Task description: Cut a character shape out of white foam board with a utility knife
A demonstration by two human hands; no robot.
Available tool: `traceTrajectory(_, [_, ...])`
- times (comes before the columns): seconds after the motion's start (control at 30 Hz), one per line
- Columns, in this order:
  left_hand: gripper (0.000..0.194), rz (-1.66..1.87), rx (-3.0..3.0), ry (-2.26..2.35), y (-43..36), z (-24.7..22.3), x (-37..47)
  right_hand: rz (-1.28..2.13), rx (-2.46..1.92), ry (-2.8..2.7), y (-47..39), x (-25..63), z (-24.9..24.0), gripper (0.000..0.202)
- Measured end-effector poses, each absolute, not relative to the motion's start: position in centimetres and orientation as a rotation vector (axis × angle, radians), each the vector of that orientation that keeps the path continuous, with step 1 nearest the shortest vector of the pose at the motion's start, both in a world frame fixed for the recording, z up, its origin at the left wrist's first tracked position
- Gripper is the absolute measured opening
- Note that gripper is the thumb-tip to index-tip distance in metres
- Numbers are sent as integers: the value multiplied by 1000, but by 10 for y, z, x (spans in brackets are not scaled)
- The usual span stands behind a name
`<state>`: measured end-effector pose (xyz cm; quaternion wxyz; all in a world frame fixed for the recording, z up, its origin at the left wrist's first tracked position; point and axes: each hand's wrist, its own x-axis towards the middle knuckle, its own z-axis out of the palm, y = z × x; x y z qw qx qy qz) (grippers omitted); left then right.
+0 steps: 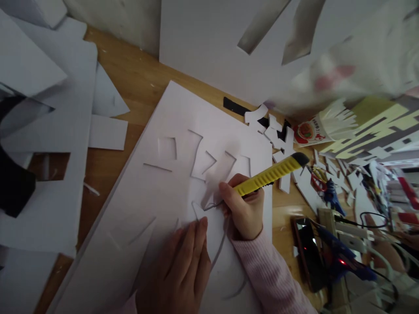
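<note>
A large white foam board (157, 192) with cut lines and several cut-out shapes lies in front of me. My right hand (245, 211) grips a yellow utility knife (270, 175), its blade low at a cut line in the board's middle. The black end of the knife points up to the right. Flat on the board beside the blade lies my left hand (183, 266), fingers stretched out and holding nothing. Its fingertips rest just below the cut. Curved cut lines run down between the two hands.
White board offcuts (108, 133) lie on the wooden table (137, 83) at left. Small cut pieces (275, 131), a paper fries box (310, 131), scissors (319, 179), a phone (309, 253) and a blue glue gun (347, 257) with a red light are at right.
</note>
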<state>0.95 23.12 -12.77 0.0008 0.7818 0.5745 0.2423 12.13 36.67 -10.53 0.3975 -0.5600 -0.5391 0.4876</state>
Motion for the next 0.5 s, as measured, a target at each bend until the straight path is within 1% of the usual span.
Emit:
traceTrajectory(0.2, [33, 812, 2384, 1825, 233, -126, 10, 1215, -1450, -1390, 367, 121, -106, 24])
traceTrajectory(0.3, [30, 756, 2425, 1788, 234, -127, 9, 1180, -1475, -1403, 367, 121, -107, 24])
traceTrajectory(0.5, [34, 743, 2473, 1747, 233, -129, 6, 1179, -1468, -1406, 368, 123, -110, 21])
